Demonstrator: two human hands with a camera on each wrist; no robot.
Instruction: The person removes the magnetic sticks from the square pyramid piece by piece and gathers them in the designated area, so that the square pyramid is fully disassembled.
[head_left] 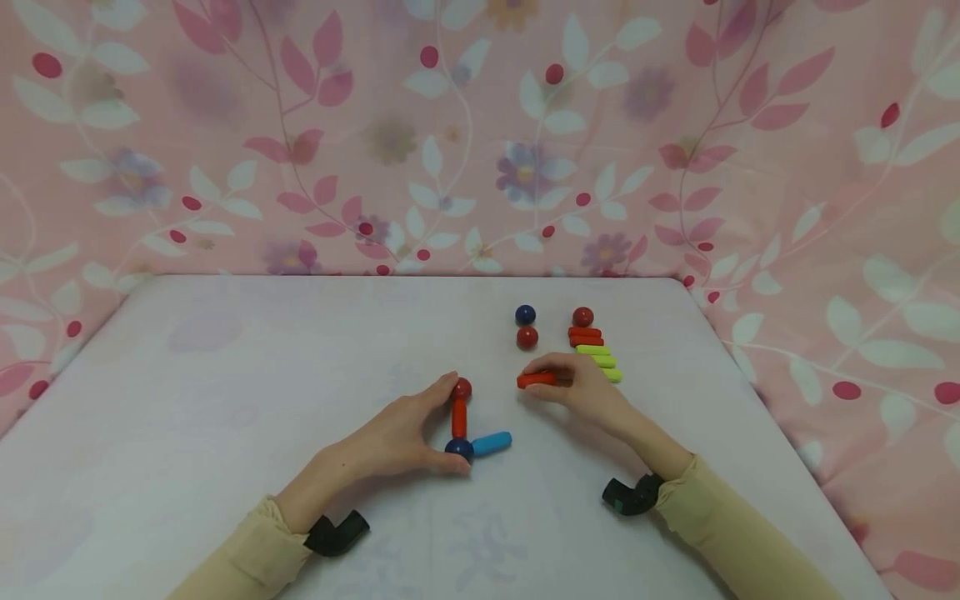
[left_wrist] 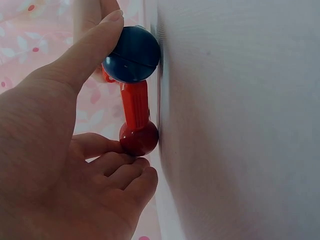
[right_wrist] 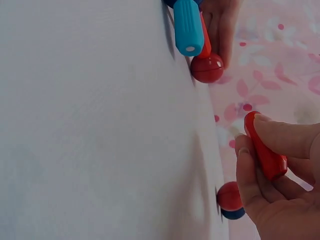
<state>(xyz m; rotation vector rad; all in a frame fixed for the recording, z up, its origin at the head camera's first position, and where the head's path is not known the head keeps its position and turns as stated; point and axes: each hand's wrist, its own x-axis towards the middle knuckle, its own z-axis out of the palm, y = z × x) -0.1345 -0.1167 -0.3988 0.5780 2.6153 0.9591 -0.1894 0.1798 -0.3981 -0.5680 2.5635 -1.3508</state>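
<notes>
My left hand (head_left: 390, 437) holds a ball-and-rod toy structure between thumb and fingers. Its thumb is at the dark blue ball (left_wrist: 132, 55), and its fingertips touch the red ball (left_wrist: 139, 138) at the far end. A red rod (head_left: 459, 418) joins these two balls. From the blue ball a light blue rod (head_left: 492, 442) sticks out to the right, its free end showing a pale round spot in the right wrist view. To the right, my right hand (head_left: 585, 390) pinches a loose red rod (right_wrist: 265, 147) between thumb and fingers, apart from the structure.
Behind the right hand, a blue ball (head_left: 525, 315) and a red ball (head_left: 527, 337) sit together. Beside them are another red ball (head_left: 582, 317), two red rods (head_left: 585, 337) and several yellow-green rods (head_left: 595, 351), partly hidden. Floral cloth (head_left: 480, 167) hangs behind the white table (head_left: 225, 375).
</notes>
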